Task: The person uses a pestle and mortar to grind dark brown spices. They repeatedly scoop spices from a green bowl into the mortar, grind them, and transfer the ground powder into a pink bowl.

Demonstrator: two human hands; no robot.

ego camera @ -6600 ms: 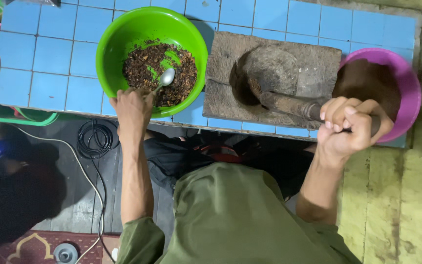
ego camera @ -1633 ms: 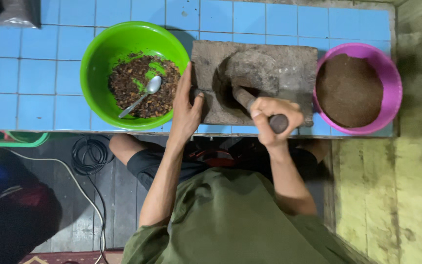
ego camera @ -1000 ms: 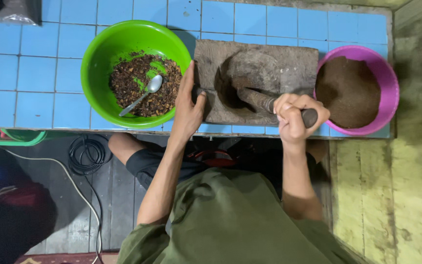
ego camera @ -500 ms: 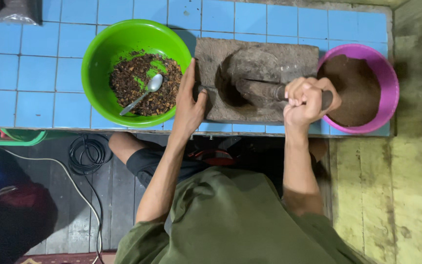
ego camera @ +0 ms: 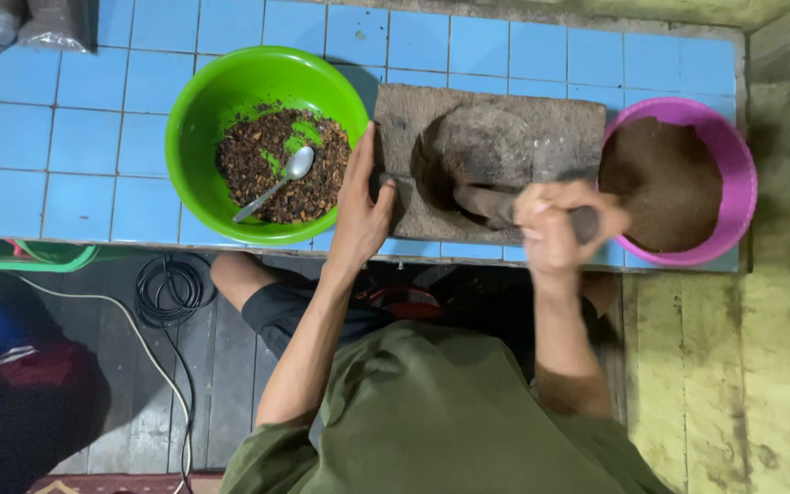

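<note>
A dark stone pestle (ego camera: 505, 207) is gripped in the right hand (ego camera: 555, 222) and laid across the grey stone grinding slab (ego camera: 496, 155) on the blue-tiled bench (ego camera: 75, 137); the slab's edge is steadied by the flat, open left hand (ego camera: 361, 215). Grinding appears underway, with another firm pass seemingly called for.

my right hand (ego camera: 555, 224) is closed round the pestle (ego camera: 505, 206), which lies across the mortar slab (ego camera: 491, 160) on the tiled counter (ego camera: 66, 137). just right of that grip sits a basin of ground powder (ego camera: 678, 183). my left hand (ego camera: 363, 206) rests flat on the slab's left edge; left of it stands a bowl of coarse mix (ego camera: 262, 142) with a spoon (ego camera: 276, 183) lying in it.
</note>
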